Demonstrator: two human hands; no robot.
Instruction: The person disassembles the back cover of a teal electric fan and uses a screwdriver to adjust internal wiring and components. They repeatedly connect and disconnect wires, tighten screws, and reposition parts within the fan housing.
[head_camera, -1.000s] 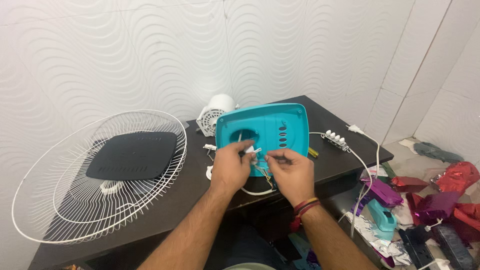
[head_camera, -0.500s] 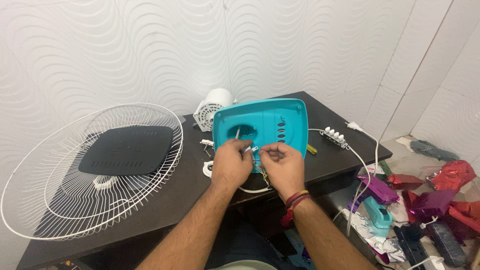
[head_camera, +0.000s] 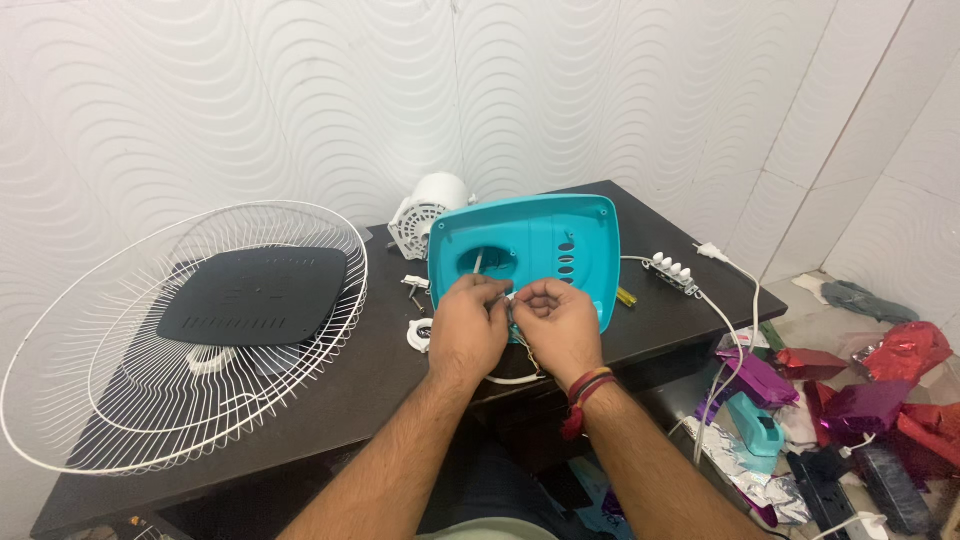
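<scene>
Fingers (head_camera: 505, 305) of both hands pinched shut on thin wires (head_camera: 530, 352); teal housing (head_camera: 560, 245) tilted upright, long axis left-right.

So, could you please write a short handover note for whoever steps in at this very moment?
Left hand and right hand: both pinch thin wires at the lower edge of the teal plastic fan housing, which stands tilted on the dark table.
White motor behind the housing; white wire fan guard lies left, around a black plastic cover; white switch block right.
Done: fan taken apart. Left: wires loose.
</scene>
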